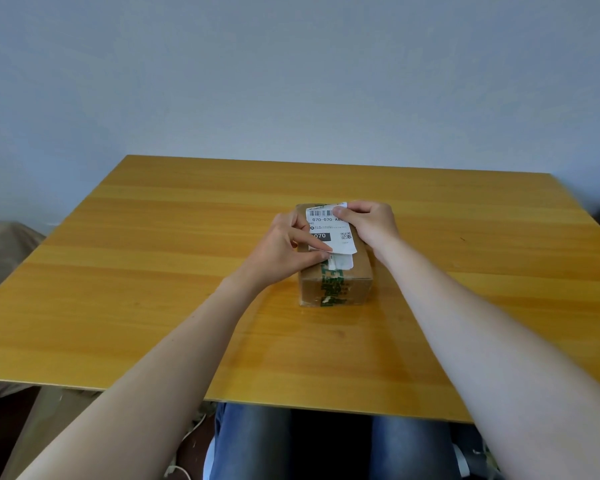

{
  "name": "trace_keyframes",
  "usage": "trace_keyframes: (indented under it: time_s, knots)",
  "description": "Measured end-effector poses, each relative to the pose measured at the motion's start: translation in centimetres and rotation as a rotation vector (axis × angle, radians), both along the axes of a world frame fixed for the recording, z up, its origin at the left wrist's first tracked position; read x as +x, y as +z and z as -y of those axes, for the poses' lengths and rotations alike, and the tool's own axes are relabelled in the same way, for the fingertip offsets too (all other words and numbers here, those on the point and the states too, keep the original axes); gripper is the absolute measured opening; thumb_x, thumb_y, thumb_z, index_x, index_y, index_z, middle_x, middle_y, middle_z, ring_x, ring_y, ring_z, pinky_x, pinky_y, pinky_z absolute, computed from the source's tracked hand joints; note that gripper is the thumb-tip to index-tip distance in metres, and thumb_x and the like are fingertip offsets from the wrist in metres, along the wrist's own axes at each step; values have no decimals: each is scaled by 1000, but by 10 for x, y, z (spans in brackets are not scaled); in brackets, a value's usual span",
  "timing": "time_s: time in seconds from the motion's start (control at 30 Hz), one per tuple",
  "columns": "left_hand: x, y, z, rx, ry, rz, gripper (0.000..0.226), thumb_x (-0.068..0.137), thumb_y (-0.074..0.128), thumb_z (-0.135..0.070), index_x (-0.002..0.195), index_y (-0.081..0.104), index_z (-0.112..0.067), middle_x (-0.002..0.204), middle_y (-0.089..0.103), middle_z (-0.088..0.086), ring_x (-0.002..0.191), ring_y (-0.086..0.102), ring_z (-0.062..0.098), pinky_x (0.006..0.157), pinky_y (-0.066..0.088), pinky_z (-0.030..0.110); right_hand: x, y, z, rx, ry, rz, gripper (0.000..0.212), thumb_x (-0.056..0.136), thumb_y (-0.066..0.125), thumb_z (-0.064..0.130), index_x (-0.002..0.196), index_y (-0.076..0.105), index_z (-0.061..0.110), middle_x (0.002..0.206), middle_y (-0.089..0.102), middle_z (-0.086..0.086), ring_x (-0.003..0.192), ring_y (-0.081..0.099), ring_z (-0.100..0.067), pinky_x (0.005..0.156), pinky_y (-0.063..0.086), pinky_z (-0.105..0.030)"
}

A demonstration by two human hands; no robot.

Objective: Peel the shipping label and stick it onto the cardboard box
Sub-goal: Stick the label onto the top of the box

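The shipping label (331, 228) lies face up on top of the cardboard box (340, 282), mid-way across the wooden table (153, 271). The left hand (288, 247) pinches its near left corner; the right hand (371, 221) grips its far right edge, thumb on top.

Risk: uneven pressing may crease or skew it.

Count: one label, one box, two hands

We see a plain pale blue-grey wall (291, 64) filling the upper half of the frame, evenly lit. A yellow wood-grain table (153, 271) spans the middle. Something beige (4, 251) sits at the left edge.
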State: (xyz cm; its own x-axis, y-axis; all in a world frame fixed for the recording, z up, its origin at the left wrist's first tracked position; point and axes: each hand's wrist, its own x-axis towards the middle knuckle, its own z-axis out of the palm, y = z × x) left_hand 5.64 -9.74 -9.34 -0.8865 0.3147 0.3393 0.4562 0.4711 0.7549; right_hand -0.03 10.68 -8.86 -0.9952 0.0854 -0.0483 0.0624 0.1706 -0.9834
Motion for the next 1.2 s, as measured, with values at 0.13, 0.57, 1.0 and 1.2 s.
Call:
trace_keyframes:
  time_s: [0.13, 0.57, 1.0, 1.2]
  knots:
    - [-1, -2, 2, 26, -14, 24, 18, 81, 91, -23, 94, 84, -33, 95, 47, -11, 103, 46, 19, 88, 45, 28, -1, -2, 2, -29, -23, 19, 14, 85, 88, 20, 79, 76, 26, 89, 77, 4, 81, 71, -13, 82, 58, -32]
    - [0, -10, 7, 53, -17, 9, 22, 81, 90, -24, 97, 83, -38, 96, 48, -11, 106, 47, 23, 91, 45, 30, -1, 1, 10, -48, -12, 25, 12, 85, 88, 16, 82, 78, 21, 84, 77, 5, 73, 71, -9, 70, 57, -23]
    - [2, -11, 5, 17, -4, -11, 18, 82, 89, -27, 99, 86, -31, 98, 49, -8, 108, 46, 26, 95, 47, 35, -7, -6, 9, -34, -74, 50, 23, 82, 91, 22, 100, 81, 12, 108, 80, -10, 100, 77, -26, 91, 62, -40]
    - [4, -7, 5, 13, -3, 4, 21, 83, 89, -25, 99, 83, -37, 96, 48, -10, 107, 45, 25, 94, 43, 28, -8, -8, 9, -33, -69, 43, 28, 83, 90, 19, 106, 81, 5, 111, 80, -14, 95, 74, -23, 90, 61, -39]
